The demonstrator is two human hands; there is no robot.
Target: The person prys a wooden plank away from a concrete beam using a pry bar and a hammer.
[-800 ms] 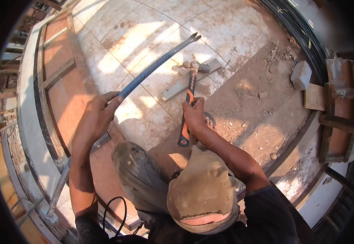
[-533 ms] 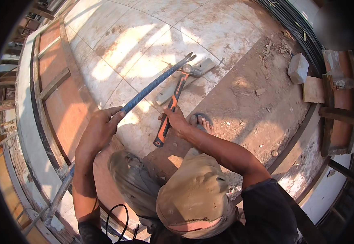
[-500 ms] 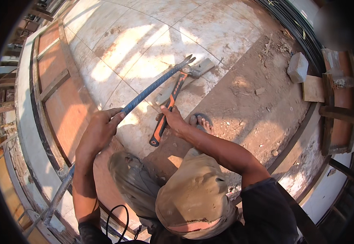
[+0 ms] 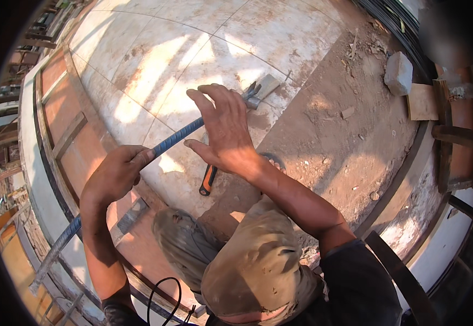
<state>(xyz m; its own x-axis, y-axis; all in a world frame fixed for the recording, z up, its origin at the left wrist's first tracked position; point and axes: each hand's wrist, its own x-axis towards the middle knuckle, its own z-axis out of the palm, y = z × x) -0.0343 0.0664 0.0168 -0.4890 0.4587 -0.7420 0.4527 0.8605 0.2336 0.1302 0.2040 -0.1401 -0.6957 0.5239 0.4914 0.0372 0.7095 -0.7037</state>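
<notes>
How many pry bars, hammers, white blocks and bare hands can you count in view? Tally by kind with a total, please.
Blue forked pry bar: 1
Orange-and-black hammer, partly hidden: 1
White block: 1
Bare hands, the left hand gripping the bar and the right hand open: 2
Total: 5

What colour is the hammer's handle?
The handle is orange and black where it shows, best in the head view.
</notes>
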